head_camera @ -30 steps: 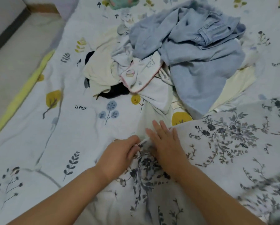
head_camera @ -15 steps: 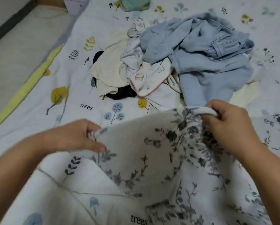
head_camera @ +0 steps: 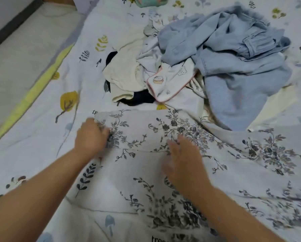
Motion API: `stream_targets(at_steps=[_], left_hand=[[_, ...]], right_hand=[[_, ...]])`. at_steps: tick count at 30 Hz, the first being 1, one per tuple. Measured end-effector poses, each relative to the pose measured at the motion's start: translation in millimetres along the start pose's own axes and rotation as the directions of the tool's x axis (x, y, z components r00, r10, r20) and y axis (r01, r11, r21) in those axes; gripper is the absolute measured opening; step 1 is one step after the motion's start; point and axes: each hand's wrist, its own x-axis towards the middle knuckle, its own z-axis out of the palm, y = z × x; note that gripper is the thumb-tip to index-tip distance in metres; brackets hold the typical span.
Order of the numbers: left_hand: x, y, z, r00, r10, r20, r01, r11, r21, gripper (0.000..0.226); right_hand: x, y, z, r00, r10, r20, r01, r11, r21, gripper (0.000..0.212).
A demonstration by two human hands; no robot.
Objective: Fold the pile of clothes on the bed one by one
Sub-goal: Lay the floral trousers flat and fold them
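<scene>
Floral garment (head_camera: 142, 137) is laid flat on the bed (head_camera: 41, 133), below the clothes pile (head_camera: 207, 63). Its left edge is pinched by left hand (head_camera: 91, 135); right hand (head_camera: 182, 158) is blurred, fingers apparently spread flat on it.

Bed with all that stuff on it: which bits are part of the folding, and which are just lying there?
Part of the job:
- floral garment, gripped by the left hand, right hand on it
- pile of clothes, waiting

Just lying about:
- printed bedsheet
- green item at the top edge
</scene>
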Motion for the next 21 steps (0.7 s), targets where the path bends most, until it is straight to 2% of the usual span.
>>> stream_targets(at_steps=[2, 5, 7, 8, 10, 12, 14, 16, 17, 19, 20, 21], left_hand=[[-11, -15, 22, 0.988, -0.124, 0.089, 0.124, 0.992, 0.013, 0.049], [-13, -25, 31, 0.982, -0.133, 0.135, 0.137, 0.99, -0.018, 0.048], [-8, -25, 24, 0.965, -0.176, 0.195, 0.208, 0.965, -0.158, 0.037], [-6, -25, 17, 0.941, -0.2, 0.272, 0.27, 0.929, -0.251, 0.035], [-7, -28, 1, 0.879, -0.148, 0.453, 0.351, 0.844, -0.406, 0.026], [-11, -35, -13, 0.863, 0.028, 0.504, 0.238, 0.858, -0.454, 0.016], [-16, -41, -24, 0.864, 0.154, 0.48, 0.132, 0.85, -0.51, 0.015], [-18, -41, -31, 0.905, 0.158, 0.394, 0.086, 0.841, -0.534, 0.021], [-17, -38, -32, 0.937, 0.135, 0.321, 0.048, 0.864, -0.501, 0.022], [-16, -30, -36, 0.975, 0.1, 0.197, -0.006, 0.903, -0.429, 0.022], [-14, -28, -39, 0.987, 0.072, 0.146, 0.006, 0.88, -0.475, 0.02], [-12, -27, -43, 0.991, 0.035, 0.129, 0.049, 0.807, -0.589, 0.018]], right_hand=[[-20, -9, 28, 0.984, -0.023, 0.178, 0.022, 1.0, 0.006, 0.07], [-33, -19, 58, 0.942, 0.003, 0.337, 0.011, 0.999, -0.041, 0.083], [-36, -24, 69, 0.925, 0.013, 0.38, 0.024, 0.995, -0.092, 0.084], [-35, -27, 72, 0.922, 0.015, 0.387, 0.032, 0.993, -0.114, 0.079], [-35, -34, 74, 0.92, 0.016, 0.39, 0.034, 0.992, -0.122, 0.069], [-35, -40, 75, 0.926, 0.014, 0.378, 0.024, 0.995, -0.095, 0.067], [-38, -48, 72, 0.927, -0.002, 0.374, 0.022, 0.999, -0.048, 0.077], [-41, -59, 68, 0.921, -0.028, 0.388, 0.042, 0.999, -0.026, 0.084], [-42, -65, 64, 0.929, -0.038, 0.369, 0.069, 0.995, -0.072, 0.078], [-40, -75, 51, 0.963, -0.006, 0.268, 0.039, 0.992, -0.119, 0.051], [-38, -79, 45, 0.976, -0.022, 0.215, 0.037, 0.997, -0.068, 0.039], [-37, -81, 39, 0.979, -0.033, 0.199, 0.025, 0.999, 0.045, 0.029]])
